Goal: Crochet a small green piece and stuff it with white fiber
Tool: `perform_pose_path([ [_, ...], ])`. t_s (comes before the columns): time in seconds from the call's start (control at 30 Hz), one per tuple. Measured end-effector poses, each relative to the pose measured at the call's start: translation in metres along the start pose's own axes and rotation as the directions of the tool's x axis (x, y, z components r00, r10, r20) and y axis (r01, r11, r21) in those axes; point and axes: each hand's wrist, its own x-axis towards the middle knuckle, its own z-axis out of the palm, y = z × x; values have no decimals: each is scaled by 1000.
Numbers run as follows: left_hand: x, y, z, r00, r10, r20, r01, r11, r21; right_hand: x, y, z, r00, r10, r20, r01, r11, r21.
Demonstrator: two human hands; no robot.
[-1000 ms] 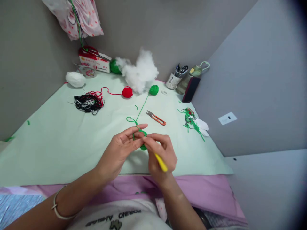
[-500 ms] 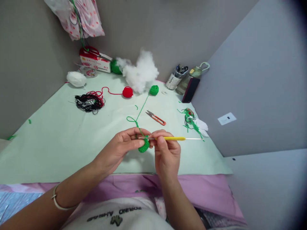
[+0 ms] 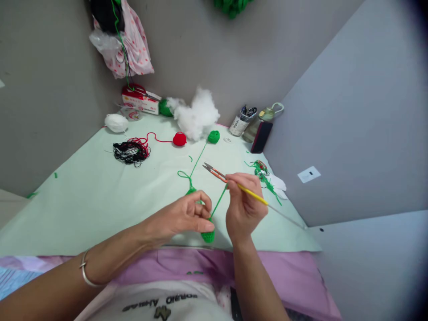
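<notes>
My left hand [image 3: 189, 216] pinches a small green crochet piece [image 3: 207, 235] low over the front of the table, between thumb and fingers. In my right hand [image 3: 246, 207] is a crochet hook [image 3: 252, 193] with a yellow handle, its thin metal shaft slanting down to the right. A taut green strand [image 3: 219, 200] runs from the crochet piece up to my right fingertips. More green yarn [image 3: 191, 189] lies behind my left hand, with a loop and a line leading to a small green ball [image 3: 213, 137]. Orange thread snips [image 3: 216, 172] lie just beyond my right hand, which covers their handle end.
White stuffing [image 3: 197, 116] sits at the back, beside a red yarn ball [image 3: 179, 139]. Tangled black yarn [image 3: 129, 152] lies left. A pen cup [image 3: 239, 125], a bottle [image 3: 267, 114] and a phone [image 3: 261, 137] stand at back right, green scraps [image 3: 265, 176] nearer.
My hands have moved apart, my left one lower with the crochet piece. The hook has come out of the piece and tilted, and a green strand now stretches between the hands.
</notes>
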Motion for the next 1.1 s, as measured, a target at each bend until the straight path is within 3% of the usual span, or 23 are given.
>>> perform_pose_path([
  [0.07,2,1,0,994,-46,95,42,998,45,13,8,-3,998,-52,-39,50,997,-54],
  [0.17,4,8,-1,992,-46,113,35,994,99,32,18,-8,992,-47,-116,35,994,-104],
  [0.27,7,21,-8,998,-17,57,10,993,120,51,27,-14,971,208,-118,-202,978,59],
  [0.33,9,34,-19,1000,16,-4,-16,995,98,63,35,-19,906,424,-1,-406,868,287],
  [0.4,11,52,-35,984,127,-122,-122,992,45,70,46,-22,858,503,105,-500,770,397],
  [0.43,12,63,-45,953,226,-199,-228,974,14,72,53,-22,858,495,134,-510,794,330],
  [0.47,13,75,-53,908,299,-295,-321,947,-30,71,61,-21,850,479,220,-516,842,161],
  [0.5,13,88,-61,849,353,-393,-412,908,-73,68,69,-19,811,469,349,-461,880,-111],
  [0.53,12,101,-67,788,396,-471,-493,865,-98,64,76,-16,723,485,491,-319,866,-386],
  [0.57,11,115,-71,765,412,-495,-522,847,-100,58,84,-11,676,508,533,-258,841,-475],
  [0.7,6,162,-68,662,574,-483,-678,733,-57,32,106,9,578,563,590,-54,749,-661],
  [0.8,12,166,-64,570,713,-408,-775,632,21,29,118,10,518,591,618,91,681,-727],
  [0.83,18,159,-65,599,693,-400,-740,670,53,32,122,7,508,605,613,123,653,-747],
  [0.87,24,150,-68,677,621,-395,-637,763,108,38,126,1,503,621,601,148,623,-768],
  [0.9,32,139,-72,780,519,-351,-489,854,176,44,130,-5,503,641,580,166,587,-793],
  [0.93,40,126,-77,827,445,-343,-385,894,231,50,132,-12,502,657,563,178,558,-810],
  [1.03,62,94,-88,883,378,-277,-275,897,346,68,127,-22,493,665,562,191,547,-815],
  [1.1,74,80,-90,910,344,-233,-240,892,383,73,113,-16,485,624,613,146,633,-760],
])
